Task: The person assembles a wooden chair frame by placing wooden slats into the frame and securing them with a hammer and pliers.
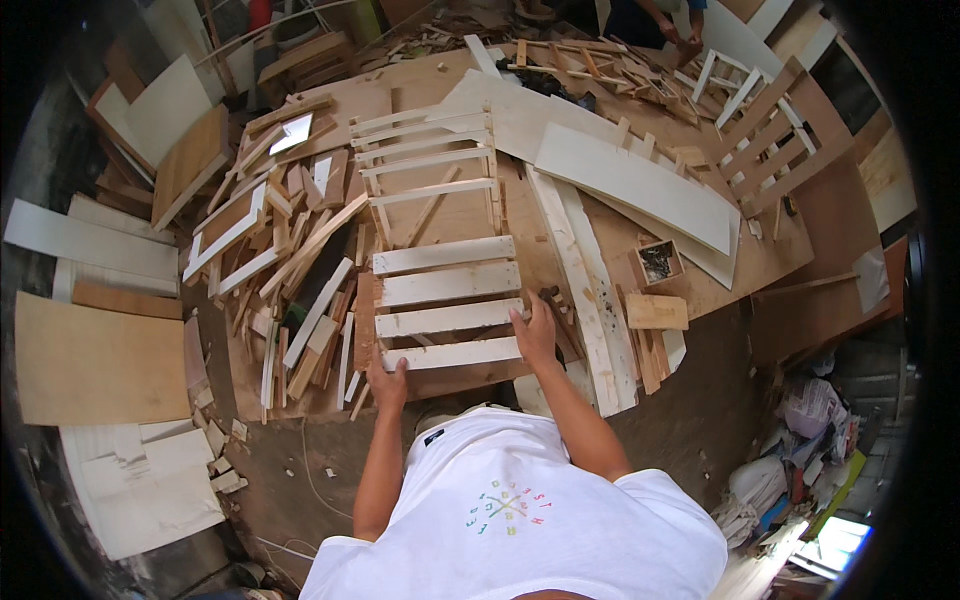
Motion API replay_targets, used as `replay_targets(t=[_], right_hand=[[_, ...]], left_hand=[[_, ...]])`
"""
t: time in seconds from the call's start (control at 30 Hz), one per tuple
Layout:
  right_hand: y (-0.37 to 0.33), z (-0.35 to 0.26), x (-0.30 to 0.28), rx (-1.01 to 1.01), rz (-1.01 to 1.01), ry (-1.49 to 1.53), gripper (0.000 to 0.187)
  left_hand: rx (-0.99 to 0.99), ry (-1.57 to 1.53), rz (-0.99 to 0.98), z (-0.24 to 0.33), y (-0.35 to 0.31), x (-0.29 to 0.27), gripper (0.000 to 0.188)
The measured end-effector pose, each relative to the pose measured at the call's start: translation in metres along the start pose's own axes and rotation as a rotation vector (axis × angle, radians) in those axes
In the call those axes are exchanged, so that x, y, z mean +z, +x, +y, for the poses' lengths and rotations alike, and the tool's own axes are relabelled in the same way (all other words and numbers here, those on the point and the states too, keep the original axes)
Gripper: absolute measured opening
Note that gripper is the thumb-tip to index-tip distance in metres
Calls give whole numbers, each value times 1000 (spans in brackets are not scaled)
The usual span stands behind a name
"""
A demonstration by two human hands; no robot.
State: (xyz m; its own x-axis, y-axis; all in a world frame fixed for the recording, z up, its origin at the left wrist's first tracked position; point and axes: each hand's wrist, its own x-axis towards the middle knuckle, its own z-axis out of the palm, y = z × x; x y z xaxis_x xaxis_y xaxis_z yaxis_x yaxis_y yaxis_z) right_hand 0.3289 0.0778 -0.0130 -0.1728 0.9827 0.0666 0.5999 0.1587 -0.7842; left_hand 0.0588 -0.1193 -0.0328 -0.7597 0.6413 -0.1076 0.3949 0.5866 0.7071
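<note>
Cluttered wood shop, big plywood table [770,245] buried in offcuts, scrap and white boards leaning along the left side. Co-worker's hands [686,42] at the far right end, separate from this job.

Panel [449,318] lies at the near edge of the table, right in front of the person: 4 pale slats across, gaps between them. Left hand [387,382] grips its near-left corner, thumb on top, fingers mostly hidden. Right hand [535,330] is closed on the right edge, around the ends of the 2 nearest slats. No tool in either.

Progress, my read: panel looks mostly built, all 4 slats spanning the full width, roughly parallel. Can't tell if every end is fastened; joints too small to see. Frame [430,192] just beyond also has its rails up, so the main shape is there. Can't confirm whether frame and panel are joined or just adjacent.

Unused as far as I can see: strips [315,247] piled left, white board [635,185] on the right, box [636,266] of small dark bits, probably fasteners. Fixing and finish: can't judge.
</note>
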Motion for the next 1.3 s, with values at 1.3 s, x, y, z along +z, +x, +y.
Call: replay_targets(t=[1.3], right_hand=[[123, -43, 22, -74, -154, -728, 30]], left_hand=[[200, 120, -375, 20, 55, -65, 74]])
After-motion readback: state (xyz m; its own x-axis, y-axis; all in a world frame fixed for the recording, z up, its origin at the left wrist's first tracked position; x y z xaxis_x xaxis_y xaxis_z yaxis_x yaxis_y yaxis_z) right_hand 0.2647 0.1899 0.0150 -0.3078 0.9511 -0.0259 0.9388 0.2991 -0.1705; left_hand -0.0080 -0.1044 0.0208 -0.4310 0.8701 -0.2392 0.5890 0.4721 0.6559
